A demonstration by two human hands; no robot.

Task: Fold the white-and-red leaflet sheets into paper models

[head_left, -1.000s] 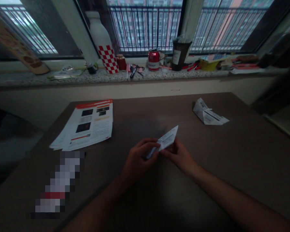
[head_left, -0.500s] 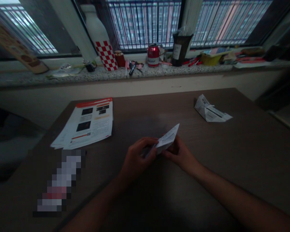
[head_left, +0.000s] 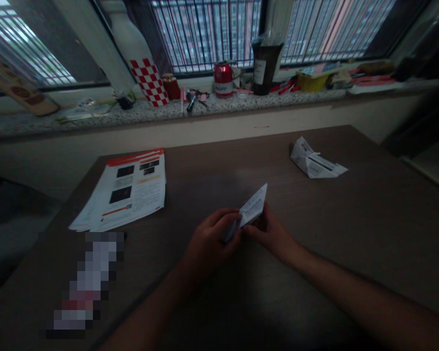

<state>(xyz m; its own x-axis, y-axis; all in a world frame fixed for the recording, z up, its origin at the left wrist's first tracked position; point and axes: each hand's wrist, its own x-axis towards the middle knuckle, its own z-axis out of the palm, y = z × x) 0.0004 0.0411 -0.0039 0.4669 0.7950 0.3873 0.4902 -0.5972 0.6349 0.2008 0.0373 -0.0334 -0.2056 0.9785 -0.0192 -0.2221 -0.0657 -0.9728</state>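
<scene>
Between my two hands, above the middle of the brown table [head_left: 212, 180], is a folded sheet of printed paper [head_left: 254, 204], tilted with one corner pointing up and right. My left hand [head_left: 215, 234] grips its lower left part, fingers over the top. On the other side, my right hand [head_left: 272, 231] pinches it near the lower right edge, with the thumb in front and the other fingers partly hidden behind the paper. A second folded paper piece [head_left: 316, 163] with printed text rests at the far right of the table.
A stack of printed sheets [head_left: 131, 195] lies on the table's left side, with a pixelated item [head_left: 88, 282] nearer to me. Along the granite windowsill [head_left: 113, 117] stand a checkered white bottle [head_left: 149, 83], a red can [head_left: 223, 80], a dark cup [head_left: 265, 68] and a yellow container [head_left: 310, 80].
The view has tilted and shifted slightly, moving the background. My left fingers have shifted a little on the folded paper, which both hands keep holding.
</scene>
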